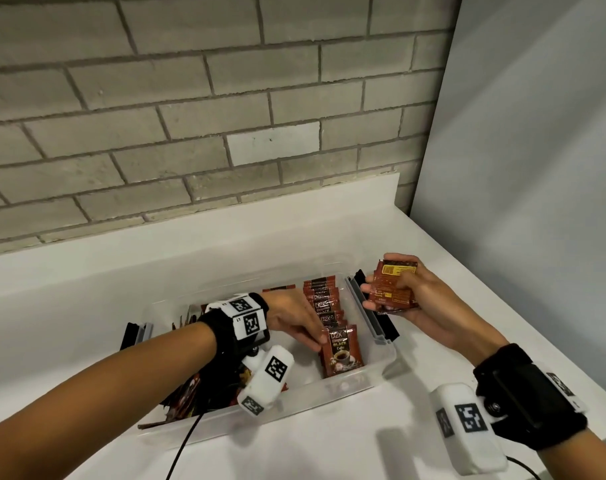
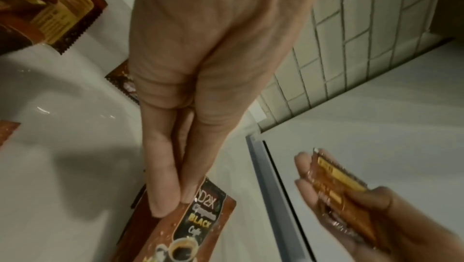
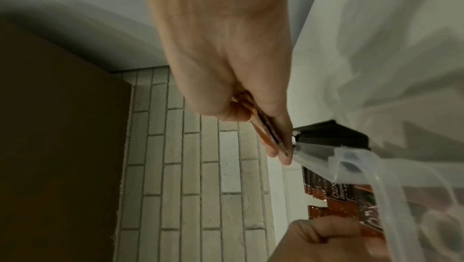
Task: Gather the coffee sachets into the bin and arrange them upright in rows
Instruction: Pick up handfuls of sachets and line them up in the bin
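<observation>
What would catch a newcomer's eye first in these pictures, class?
Probably the clear bin on the white counter, where a row of red-brown coffee sachets stands upright along its right side. The left hand pinches the front sachet of that row, while the right hand holds a small stack of sachets just outside the bin.

1. The head view looks forward and down from above onto the white tabletop (image 1: 294, 452), the brick wall (image 1: 190, 98) at 12 o'clock.
2. The left wrist view looks closely along the left hand (image 2: 200, 67) into the clear bin (image 2: 62, 117).
3. The right wrist view looks along the right hand (image 3: 220, 48) toward the wall, close.
4. All three share the bin's rim and the wall.
</observation>
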`<state>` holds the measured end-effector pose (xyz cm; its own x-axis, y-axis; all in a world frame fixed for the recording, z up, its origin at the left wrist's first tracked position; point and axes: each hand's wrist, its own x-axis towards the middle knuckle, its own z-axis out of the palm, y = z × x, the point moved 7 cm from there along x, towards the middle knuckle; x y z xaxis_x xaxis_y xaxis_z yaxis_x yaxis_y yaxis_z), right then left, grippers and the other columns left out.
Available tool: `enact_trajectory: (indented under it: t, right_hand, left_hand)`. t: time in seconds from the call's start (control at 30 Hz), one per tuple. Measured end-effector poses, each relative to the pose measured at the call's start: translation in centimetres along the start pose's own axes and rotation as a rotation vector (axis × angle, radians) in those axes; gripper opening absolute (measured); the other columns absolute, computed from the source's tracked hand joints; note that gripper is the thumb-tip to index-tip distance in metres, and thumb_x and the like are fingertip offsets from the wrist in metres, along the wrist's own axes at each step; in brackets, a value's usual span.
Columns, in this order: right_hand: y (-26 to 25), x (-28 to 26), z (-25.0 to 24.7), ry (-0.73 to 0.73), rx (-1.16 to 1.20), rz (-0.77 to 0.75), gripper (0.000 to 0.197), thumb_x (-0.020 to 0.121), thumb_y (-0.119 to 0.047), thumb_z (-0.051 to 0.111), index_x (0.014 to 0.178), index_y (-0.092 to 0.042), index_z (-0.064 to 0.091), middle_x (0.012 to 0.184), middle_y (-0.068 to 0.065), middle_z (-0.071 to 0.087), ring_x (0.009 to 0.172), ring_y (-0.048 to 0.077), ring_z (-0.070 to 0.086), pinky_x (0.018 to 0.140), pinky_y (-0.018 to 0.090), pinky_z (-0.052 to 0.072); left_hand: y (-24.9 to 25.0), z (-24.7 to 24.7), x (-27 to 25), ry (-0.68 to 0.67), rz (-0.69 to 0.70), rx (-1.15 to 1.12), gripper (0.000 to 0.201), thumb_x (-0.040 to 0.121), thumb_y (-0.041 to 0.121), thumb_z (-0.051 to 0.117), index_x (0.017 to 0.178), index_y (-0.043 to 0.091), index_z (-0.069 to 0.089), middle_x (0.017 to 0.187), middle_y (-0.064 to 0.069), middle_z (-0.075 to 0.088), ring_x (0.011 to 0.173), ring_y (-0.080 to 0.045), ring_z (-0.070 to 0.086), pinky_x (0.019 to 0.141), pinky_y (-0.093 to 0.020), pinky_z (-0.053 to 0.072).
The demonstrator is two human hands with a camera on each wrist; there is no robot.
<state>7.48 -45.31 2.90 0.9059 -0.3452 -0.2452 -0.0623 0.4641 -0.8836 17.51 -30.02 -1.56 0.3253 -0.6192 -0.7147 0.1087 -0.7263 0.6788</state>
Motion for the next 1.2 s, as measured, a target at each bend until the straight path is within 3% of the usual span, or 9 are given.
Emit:
enact_trajectory:
  t: [0.13, 0.33, 0.43, 0.53, 0.63, 0.73, 0.93, 1.07, 1.2]
  right_hand:
    - [0.1, -0.6, 0.3, -0.069, -0.116, 0.025, 0.036, 0.097, 0.005, 0.043, 0.125, -0.014, 0.052, 0.108, 0.013, 0.071, 0.096, 0.030, 0.070, 0.074, 0.036, 0.061]
    - [0.4, -0.7, 0.6, -0.059, -0.181, 0.057, 0.039, 0.087, -0.002, 0.063, 0.123, -0.012, 0.055, 0.106, 0.016, 0.071, 0.092, 0.038, 0.070, 0.077, 0.035, 0.059]
    - [0.5, -0.9, 0.9, -0.049, -0.192, 0.080, 0.042, 0.085, 0.000, 0.065, 0.124, -0.007, 0.053, 0.097, 0.020, 0.071, 0.078, 0.032, 0.072, 0.059, 0.029, 0.060]
    - [0.8, -1.2, 1.3, -0.055, -0.186, 0.133, 0.041, 0.085, 0.002, 0.065, 0.123, -0.005, 0.052, 0.082, 0.021, 0.070, 0.056, 0.023, 0.068, 0.044, 0.021, 0.051]
    - [1.1, -1.2, 1.7, -0.059, -0.170, 0.162, 0.040, 0.085, 0.001, 0.065, 0.123, -0.002, 0.052, 0.071, 0.017, 0.069, 0.052, 0.020, 0.066, 0.044, 0.020, 0.051]
    - [1.1, -1.2, 1.9, -0.048, -0.191, 0.156, 0.038, 0.086, 0.000, 0.064, 0.122, 0.000, 0.052, 0.065, 0.014, 0.068, 0.049, 0.019, 0.064, 0.041, 0.020, 0.049]
    - [0.7, -1.3, 1.1, 0.021, -0.295, 0.103, 0.040, 0.090, -0.022, 0.064, 0.119, 0.001, 0.050, 0.074, 0.018, 0.069, 0.057, 0.026, 0.064, 0.048, 0.027, 0.053]
    - [0.6, -1.1, -0.1, 0.092, -0.292, 0.088, 0.033, 0.095, -0.031, 0.057, 0.113, -0.004, 0.050, 0.081, 0.021, 0.072, 0.063, 0.029, 0.069, 0.058, 0.032, 0.058]
    - [0.4, -1.0, -0.5, 0.106, -0.270, 0.070, 0.028, 0.096, -0.029, 0.056, 0.109, -0.005, 0.051, 0.083, 0.020, 0.073, 0.068, 0.030, 0.070, 0.064, 0.035, 0.060]
  left_hand:
    - [0.0, 0.6, 0.6, 0.016, -0.009, 0.012, 0.013, 0.085, -0.011, 0.062, 0.096, -0.016, 0.062, 0.066, -0.013, 0.071, 0.059, -0.016, 0.071, 0.060, -0.019, 0.057]
    - [0.6, -0.4, 0.3, 0.108, 0.058, 0.213, 0.017, 0.083, 0.001, 0.070, 0.094, -0.012, 0.067, 0.085, -0.023, 0.072, 0.059, -0.017, 0.070, 0.065, -0.025, 0.060]
    - [3.4, -1.8, -1.3, 0.362, 0.365, 0.360, 0.025, 0.079, 0.010, 0.076, 0.098, -0.004, 0.068, 0.089, -0.022, 0.071, 0.055, -0.013, 0.064, 0.061, -0.025, 0.057]
    - [6.4, -2.0, -4.7, 0.566, 0.739, 0.449, 0.035, 0.077, 0.012, 0.077, 0.103, 0.015, 0.054, 0.100, -0.002, 0.058, 0.068, -0.008, 0.057, 0.061, -0.018, 0.050]
    - [7.4, -1.2, -6.3, 0.495, 0.910, 0.571, 0.042, 0.078, 0.009, 0.076, 0.107, 0.028, 0.053, 0.109, 0.002, 0.048, 0.084, -0.004, 0.053, 0.071, -0.020, 0.051]
    - [7.2, -1.0, -6.7, 0.454, 0.990, 0.589, 0.020, 0.079, 0.009, 0.075, 0.096, 0.018, 0.071, 0.102, -0.001, 0.056, 0.090, -0.006, 0.055, 0.078, -0.032, 0.051]
    - [5.5, -2.0, -5.4, 0.434, 0.869, 0.324, 0.016, 0.079, 0.012, 0.076, 0.094, 0.010, 0.076, 0.091, -0.002, 0.072, 0.077, -0.006, 0.063, 0.072, -0.025, 0.051]
    - [2.9, -2.8, -3.0, 0.341, 0.539, 0.076, 0.019, 0.081, 0.007, 0.073, 0.097, -0.003, 0.072, 0.091, -0.017, 0.074, 0.071, -0.019, 0.068, 0.070, -0.026, 0.059]
    - [-0.6, -1.4, -1.2, 0.185, 0.167, 0.085, 0.015, 0.084, 0.003, 0.069, 0.095, -0.006, 0.069, 0.086, -0.017, 0.073, 0.060, -0.016, 0.068, 0.061, -0.020, 0.058]
